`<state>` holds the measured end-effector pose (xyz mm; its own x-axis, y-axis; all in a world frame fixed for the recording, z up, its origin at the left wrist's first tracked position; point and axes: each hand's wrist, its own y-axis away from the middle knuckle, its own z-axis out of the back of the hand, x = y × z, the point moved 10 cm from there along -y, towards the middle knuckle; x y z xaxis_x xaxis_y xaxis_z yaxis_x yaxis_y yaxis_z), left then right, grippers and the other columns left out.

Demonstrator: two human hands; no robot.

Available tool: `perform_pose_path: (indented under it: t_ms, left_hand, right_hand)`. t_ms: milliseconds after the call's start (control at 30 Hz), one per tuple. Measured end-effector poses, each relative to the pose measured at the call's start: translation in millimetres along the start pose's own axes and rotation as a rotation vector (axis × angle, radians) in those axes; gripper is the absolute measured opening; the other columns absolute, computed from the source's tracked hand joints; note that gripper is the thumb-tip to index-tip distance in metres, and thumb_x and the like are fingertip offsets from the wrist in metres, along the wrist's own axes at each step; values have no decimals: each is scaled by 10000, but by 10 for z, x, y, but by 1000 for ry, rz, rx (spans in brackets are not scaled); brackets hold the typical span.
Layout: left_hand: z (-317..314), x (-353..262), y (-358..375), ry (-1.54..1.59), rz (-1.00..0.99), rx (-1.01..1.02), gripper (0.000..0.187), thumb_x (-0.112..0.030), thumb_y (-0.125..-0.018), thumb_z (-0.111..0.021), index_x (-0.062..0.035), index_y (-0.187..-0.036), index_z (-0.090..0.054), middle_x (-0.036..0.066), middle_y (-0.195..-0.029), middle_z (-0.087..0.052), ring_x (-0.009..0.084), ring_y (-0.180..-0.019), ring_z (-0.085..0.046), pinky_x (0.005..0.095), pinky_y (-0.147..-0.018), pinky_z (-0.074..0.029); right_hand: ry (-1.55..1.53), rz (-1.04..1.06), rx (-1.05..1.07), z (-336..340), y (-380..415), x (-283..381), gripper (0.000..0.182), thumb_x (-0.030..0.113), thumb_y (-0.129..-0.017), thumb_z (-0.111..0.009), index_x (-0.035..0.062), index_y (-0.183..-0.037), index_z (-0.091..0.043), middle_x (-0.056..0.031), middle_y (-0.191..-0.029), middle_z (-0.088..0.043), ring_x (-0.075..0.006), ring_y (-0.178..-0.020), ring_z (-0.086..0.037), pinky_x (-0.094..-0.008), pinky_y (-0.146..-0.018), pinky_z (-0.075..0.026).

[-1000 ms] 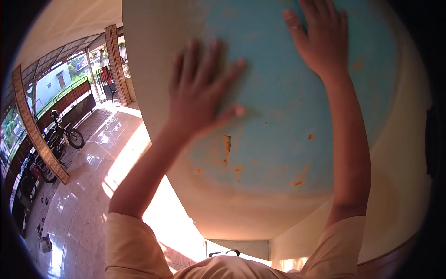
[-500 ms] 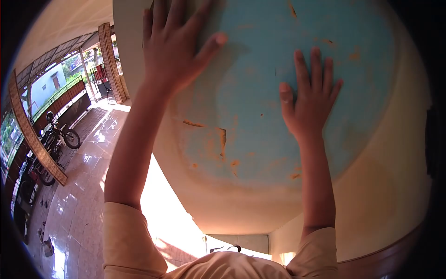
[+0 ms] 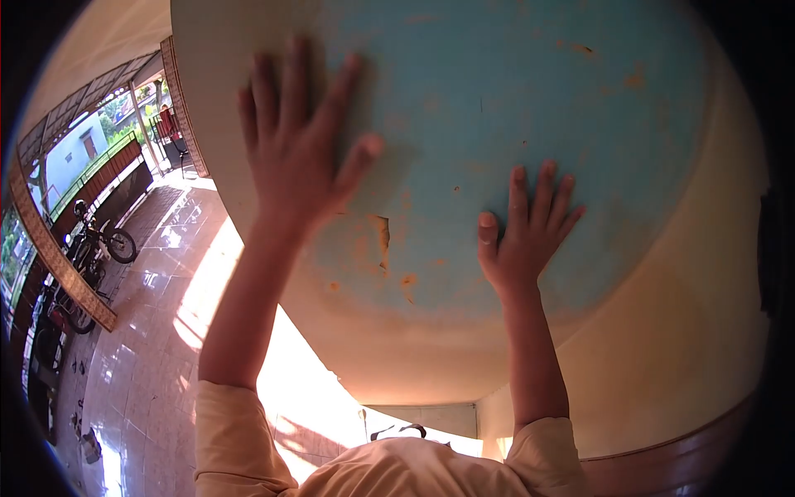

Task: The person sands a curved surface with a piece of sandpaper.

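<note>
Before me rises a wall with a large light-blue painted patch, its paint chipped and showing orange-brown in places. My left hand is raised with fingers spread over the patch's left edge, slightly blurred and holding nothing. Lower and to the right, my right hand lies with fingers apart against the blue paint, also holding nothing. A torn flake of paint shows between the two hands. Whether each palm presses fully on the wall cannot be made out.
On the left, a shiny tiled floor stretches toward a parked motorcycle and a brown pillar. A gate stands beyond. Cream wall surrounds the blue patch on the right. Strong sunlight falls on the floor.
Both hands have moved down the wall, the right one also a little left. My left hand's fingertips have come into view. The camera view has shifted slightly.
</note>
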<state>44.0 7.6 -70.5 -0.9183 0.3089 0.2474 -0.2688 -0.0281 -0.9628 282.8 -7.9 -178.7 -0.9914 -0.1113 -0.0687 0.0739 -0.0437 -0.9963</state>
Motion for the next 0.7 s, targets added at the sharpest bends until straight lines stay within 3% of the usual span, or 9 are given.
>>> perform_pose_path:
  t_ms: [133, 267, 333, 467, 567, 700]
  left_hand:
    - [105, 75, -323, -11, -4, -128, 638, -634, -937, -496, -311, -1487, -482, 188, -1589, -333, 509, -1432, -282, 657, -1134, -210]
    - [-30, -89, 281, -2, 66, -27, 683, -677, -949, -404, -268, -1491, -484, 208, -1594, -323, 528, -1437, -272, 663, -1129, -197]
    - [-152, -199, 766, -20, 108, 99, 781, -703, -974, -274, -174, -1526, -429, 267, -1612, -236, 537, -1476, -168, 667, -1155, -122]
    - [-213, -268, 1143, -2, 145, 115, 796, -710, -973, -257, -161, -1522, -436, 270, -1617, -218, 539, -1481, -144, 671, -1154, -113]
    - [-157, -263, 860, 74, 168, 94, 783, -694, -982, -236, -165, -1527, -428, 263, -1619, -223, 545, -1482, -131, 678, -1152, -109]
    - [-51, -53, 122, 44, 112, 2, 744, -705, -967, -301, -220, -1505, -471, 245, -1614, -255, 542, -1468, -185, 666, -1151, -125]
  right_hand:
    - [3, -6, 30, -18, 27, -21, 588, 556, -1027, -320, 231, -1485, -494, -133, -1591, -365, -421, -1482, -263, -661, -1177, -23]
    - [-12, 1, 30, -26, 109, -41, 580, 556, -1022, -335, 234, -1470, -512, -123, -1587, -374, -418, -1482, -262, -663, -1176, -32]
    - [-12, 3, 36, -15, 98, -41, 575, 555, -1021, -339, 237, -1465, -518, -119, -1585, -378, -416, -1481, -266, -662, -1176, -33]
    - [-21, -23, 53, -8, 106, -54, 562, 554, -1015, -353, 252, -1456, -528, -111, -1580, -390, -413, -1478, -273, -663, -1175, -39]
    - [-18, -45, 81, -8, 120, -68, 562, 556, -1011, -360, 259, -1459, -524, -107, -1578, -394, -408, -1478, -275, -666, -1171, -43]
    - [-46, -24, 42, 2, 194, -59, 563, 560, -1005, -369, 266, -1461, -520, -103, -1578, -397, -403, -1479, -277, -665, -1171, -46]
